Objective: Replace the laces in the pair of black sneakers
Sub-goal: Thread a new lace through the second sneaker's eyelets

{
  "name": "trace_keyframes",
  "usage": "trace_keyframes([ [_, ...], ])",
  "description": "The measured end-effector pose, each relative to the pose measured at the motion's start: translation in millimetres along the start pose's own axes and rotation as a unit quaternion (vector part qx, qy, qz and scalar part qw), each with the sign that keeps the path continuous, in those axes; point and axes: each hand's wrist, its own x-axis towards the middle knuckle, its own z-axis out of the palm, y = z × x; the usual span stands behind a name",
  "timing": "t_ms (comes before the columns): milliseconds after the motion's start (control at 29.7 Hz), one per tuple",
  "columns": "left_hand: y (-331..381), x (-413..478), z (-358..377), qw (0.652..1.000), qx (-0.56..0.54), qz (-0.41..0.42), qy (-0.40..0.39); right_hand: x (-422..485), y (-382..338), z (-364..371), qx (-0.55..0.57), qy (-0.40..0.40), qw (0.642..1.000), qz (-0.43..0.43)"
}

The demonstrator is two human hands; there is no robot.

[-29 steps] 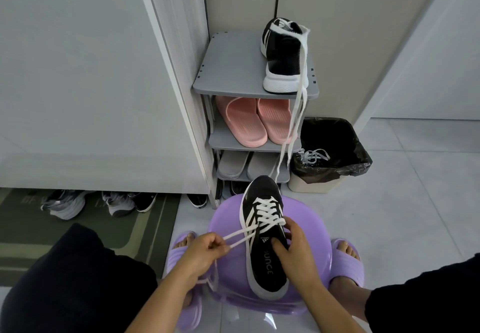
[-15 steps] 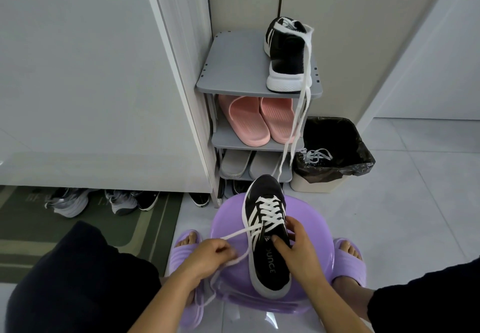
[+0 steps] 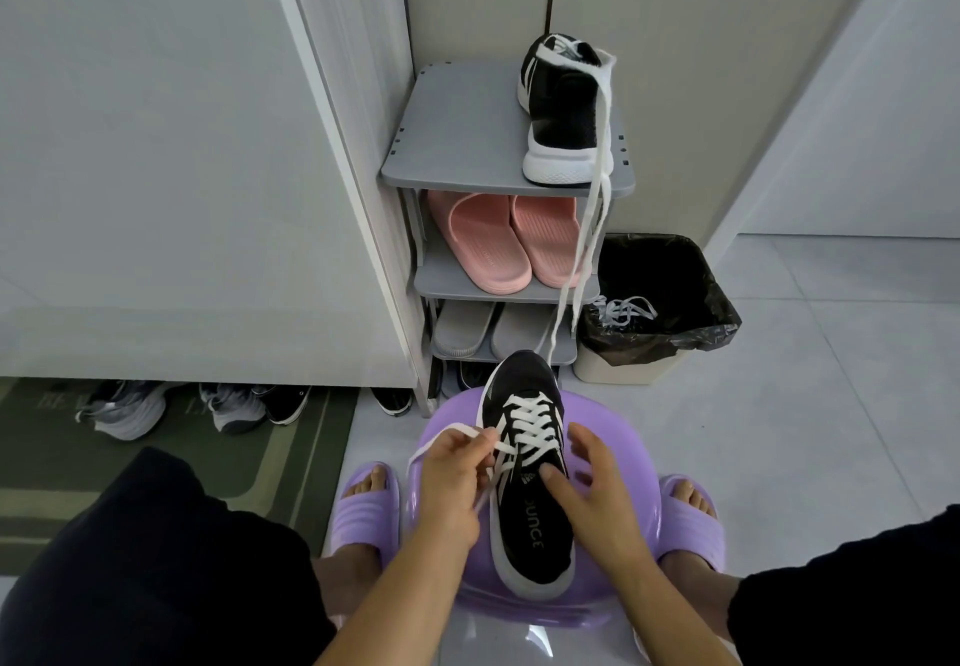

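**Lacing on the purple stool**

The left hand [image 3: 452, 478] pinches a white lace [image 3: 511, 450] beside the black sneaker [image 3: 530, 483] lying on the purple stool [image 3: 613, 457]. The right hand [image 3: 592, 494] rests on the sneaker's tongue, fingers spread — gripping nothing. Behind, the grey rack [image 3: 467, 135] carries the second sneaker [image 3: 563, 109], laces dangling. Rightmost, the black-lined bin [image 3: 670, 302] holds loose laces [image 3: 623, 309].

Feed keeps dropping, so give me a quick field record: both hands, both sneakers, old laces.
left hand: pinching the white lace end beside the eyelets
right hand: open, fingers spread, thumb on the tongue
black sneaker on the purple plastic stool: laced with white lace, not tied
second black sneaker on the grey shoe rack top: white lace dangling loose over the rack edge
loose laces: in the black-lined bin
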Motion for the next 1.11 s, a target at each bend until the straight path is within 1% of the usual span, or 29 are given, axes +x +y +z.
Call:
trace_keyframes([
  [34, 1, -3, 0, 0.998, 0.040, 0.037, 0.016, 3, -3, -1, -0.044, 0.024, 0.998, -0.026],
  [101, 2, -8, -1, 0.989, 0.096, 0.107, 0.035, 11, -12, 0, -0.143, 0.050, 0.983, -0.100],
  [169, 6, -13, -1, 0.972, 0.156, 0.177, 0.015, 19, -24, 7, -0.236, 0.016, 0.961, -0.143],
  [236, 10, -19, 1, 0.950, 0.217, 0.224, -0.003, 28, -35, 19, -0.315, -0.038, 0.937, -0.145],
  [270, 11, -21, 1, 0.941, 0.236, 0.241, -0.001, 32, -40, 24, -0.320, -0.047, 0.936, -0.138],
  [303, 14, -21, 1, 0.936, 0.241, 0.257, -0.001, 34, -46, 26, -0.288, -0.043, 0.948, -0.127],
  [337, 17, -21, 1, 0.936, 0.234, 0.262, -0.012, 36, -53, 25, -0.223, -0.033, 0.967, -0.115],
  [405, 21, -17, 0, 0.937, 0.241, 0.238, -0.089, 38, -69, 17, -0.095, -0.017, 0.991, -0.092],
  [438, 22, -14, 1, 0.927, 0.266, 0.223, -0.141, 37, -78, 11, -0.048, -0.014, 0.996, -0.079],
  [472, 20, -13, 2, 0.909, 0.306, 0.214, -0.186, 36, -86, 6, 0.004, -0.019, 0.998, -0.057],
  [506, 17, -12, 6, 0.890, 0.347, 0.212, -0.207, 34, -95, 1, 0.069, -0.029, 0.997, -0.029],
  [539, 14, -11, 10, 0.878, 0.377, 0.222, -0.194, 32, -102, -2, 0.139, -0.045, 0.989, -0.004],
  [573, 12, -11, 16, 0.879, 0.382, 0.239, -0.157, 32, -109, -7, 0.199, -0.056, 0.978, 0.006],
  [641, 15, -12, 25, 0.905, 0.317, 0.277, -0.061, 32, -119, -17, 0.281, -0.051, 0.958, -0.004],
  [674, 21, -13, 28, 0.920, 0.261, 0.292, -0.026, 32, -122, -24, 0.303, -0.039, 0.952, -0.011],
  [708, 29, -14, 28, 0.924, 0.221, 0.311, -0.002, 32, -124, -31, 0.317, -0.024, 0.948, -0.017],
  [809, 56, -14, 21, 0.911, 0.171, 0.372, 0.040, 39, -118, -50, 0.344, 0.026, 0.939, -0.004],
  [877, 66, -12, 12, 0.910, 0.139, 0.386, 0.062, 44, -105, -56, 0.379, 0.051, 0.923, 0.049],
  [910, 69, -7, 6, 0.918, 0.116, 0.372, 0.076, 45, -98, -58, 0.403, 0.061, 0.909, 0.083],
  [978, 68, 5, -10, 0.940, 0.067, 0.317, 0.105, 46, -83, -58, 0.429, 0.082, 0.889, 0.136],
  [1011, 64, 13, -21, 0.948, 0.053, 0.291, 0.119, 46, -75, -57, 0.419, 0.092, 0.890, 0.151],
  [1045, 60, 20, -31, 0.951, 0.068, 0.271, 0.134, 45, -68, -56, 0.394, 0.102, 0.899, 0.160],
  [1113, 52, 31, -49, 0.947, 0.142, 0.241, 0.157, 42, -58, -53, 0.337, 0.119, 0.919, 0.167],
])
